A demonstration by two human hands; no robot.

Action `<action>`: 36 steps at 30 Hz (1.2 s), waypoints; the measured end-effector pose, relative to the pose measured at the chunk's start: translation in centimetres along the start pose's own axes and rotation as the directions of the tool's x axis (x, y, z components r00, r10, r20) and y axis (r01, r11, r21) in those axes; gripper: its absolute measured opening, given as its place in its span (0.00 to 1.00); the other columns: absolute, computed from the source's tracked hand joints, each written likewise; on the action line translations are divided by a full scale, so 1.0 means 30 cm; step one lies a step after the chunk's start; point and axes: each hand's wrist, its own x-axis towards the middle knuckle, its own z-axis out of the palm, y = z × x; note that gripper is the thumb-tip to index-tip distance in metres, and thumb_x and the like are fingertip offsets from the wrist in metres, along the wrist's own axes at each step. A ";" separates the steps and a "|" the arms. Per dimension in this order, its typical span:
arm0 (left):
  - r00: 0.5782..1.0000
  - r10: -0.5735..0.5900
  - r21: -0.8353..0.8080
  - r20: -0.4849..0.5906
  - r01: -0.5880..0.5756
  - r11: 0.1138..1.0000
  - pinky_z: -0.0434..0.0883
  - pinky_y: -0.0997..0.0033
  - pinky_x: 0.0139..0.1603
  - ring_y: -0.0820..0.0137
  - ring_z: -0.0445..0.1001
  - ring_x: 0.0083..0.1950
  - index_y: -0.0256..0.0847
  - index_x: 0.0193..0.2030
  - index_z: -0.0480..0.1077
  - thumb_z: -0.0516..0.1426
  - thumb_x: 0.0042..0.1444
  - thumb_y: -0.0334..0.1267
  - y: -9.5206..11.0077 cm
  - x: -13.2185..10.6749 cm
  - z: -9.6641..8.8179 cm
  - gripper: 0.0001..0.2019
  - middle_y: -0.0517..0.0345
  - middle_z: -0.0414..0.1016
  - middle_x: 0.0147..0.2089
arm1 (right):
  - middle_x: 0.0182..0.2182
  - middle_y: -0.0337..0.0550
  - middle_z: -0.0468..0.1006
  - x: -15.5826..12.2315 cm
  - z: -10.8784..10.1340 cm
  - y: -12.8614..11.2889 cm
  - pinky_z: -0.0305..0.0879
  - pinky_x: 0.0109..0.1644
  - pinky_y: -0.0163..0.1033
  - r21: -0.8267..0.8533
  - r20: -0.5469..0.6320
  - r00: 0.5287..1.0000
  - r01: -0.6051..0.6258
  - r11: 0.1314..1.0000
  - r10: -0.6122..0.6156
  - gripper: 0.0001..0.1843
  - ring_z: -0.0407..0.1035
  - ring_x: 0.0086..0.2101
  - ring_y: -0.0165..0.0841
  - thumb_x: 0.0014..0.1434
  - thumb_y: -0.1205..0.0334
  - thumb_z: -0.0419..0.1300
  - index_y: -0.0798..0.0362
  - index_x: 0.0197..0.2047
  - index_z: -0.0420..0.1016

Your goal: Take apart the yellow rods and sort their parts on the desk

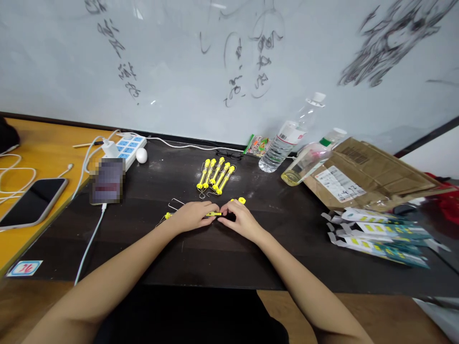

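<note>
My left hand (191,215) and my right hand (238,219) rest together on the dark table (215,260), fingers curled. Between them lies a small yellow-and-black tool (214,214) with a thin wire frame (174,204) sticking out to the left. Both hands pinch this piece. A loose yellow cap (242,200) lies just behind my right hand. Farther back, a row of several yellow wire-handled tools (215,177) lies side by side on the table.
A blurred phone (107,180) on a white cable, a power strip (126,147) and a white egg-shaped object (141,155) sit at left. Another phone (33,201) lies on the orange table. Two plastic bottles (287,141), a cardboard box (366,174) and packaged strips (376,236) lie at right.
</note>
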 end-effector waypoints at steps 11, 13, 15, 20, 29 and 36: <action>0.997 -0.075 -0.123 -0.015 0.073 0.990 0.66 0.73 0.37 0.67 0.75 0.38 0.44 0.49 0.60 0.51 0.60 0.42 0.012 0.002 -0.001 0.11 0.59 0.74 0.39 | 0.28 0.40 0.73 0.007 0.030 0.024 0.62 0.39 0.39 0.118 -0.032 0.999 -0.004 0.993 0.007 0.05 0.65 0.33 0.33 0.57 0.59 0.61 0.51 0.34 0.73; 0.997 -0.073 -0.113 -0.020 0.070 0.991 0.66 0.72 0.37 0.67 0.75 0.38 0.44 0.49 0.60 0.51 0.60 0.41 0.012 0.003 -0.001 0.11 0.58 0.74 0.39 | 0.29 0.41 0.74 0.006 0.025 0.027 0.63 0.38 0.39 0.147 -0.050 0.999 -0.005 0.989 0.013 0.06 0.65 0.33 0.33 0.58 0.58 0.61 0.51 0.34 0.74; 0.997 -0.068 -0.107 -0.022 0.066 0.992 0.66 0.72 0.36 0.67 0.74 0.38 0.44 0.49 0.60 0.51 0.60 0.41 0.012 0.002 -0.002 0.12 0.58 0.74 0.40 | 0.30 0.41 0.75 0.006 0.021 0.028 0.63 0.38 0.39 0.185 -0.060 0.998 -0.007 0.983 0.019 0.06 0.65 0.33 0.33 0.58 0.58 0.60 0.51 0.36 0.74; 0.998 -0.060 -0.111 -0.033 0.056 0.992 0.66 0.72 0.38 0.67 0.75 0.39 0.44 0.49 0.61 0.51 0.61 0.41 0.010 0.001 -0.002 0.11 0.57 0.75 0.41 | 0.32 0.42 0.76 0.005 0.018 0.022 0.65 0.39 0.40 0.244 -0.065 0.998 -0.010 0.970 0.027 0.09 0.66 0.34 0.33 0.60 0.56 0.57 0.51 0.39 0.75; 0.994 -0.075 -0.083 -0.077 0.069 0.994 0.67 0.70 0.38 0.67 0.74 0.38 0.43 0.49 0.62 0.51 0.61 0.41 0.003 0.001 -0.004 0.11 0.56 0.75 0.41 | 0.31 0.43 0.74 0.002 -0.119 0.062 0.62 0.41 0.43 0.054 -0.330 0.938 -0.096 0.994 0.108 0.06 0.65 0.34 0.35 0.59 0.60 0.56 0.51 0.36 0.74; 0.993 -0.074 -0.084 -0.094 0.066 0.994 0.67 0.71 0.38 0.68 0.74 0.38 0.43 0.49 0.63 0.51 0.61 0.41 0.003 0.001 0.003 0.11 0.56 0.74 0.40 | 0.38 0.45 0.70 -0.012 -0.138 0.078 0.59 0.45 0.46 -0.273 -0.107 0.994 -0.060 0.960 0.032 0.02 0.62 0.40 0.40 0.55 0.64 0.59 0.49 0.34 0.73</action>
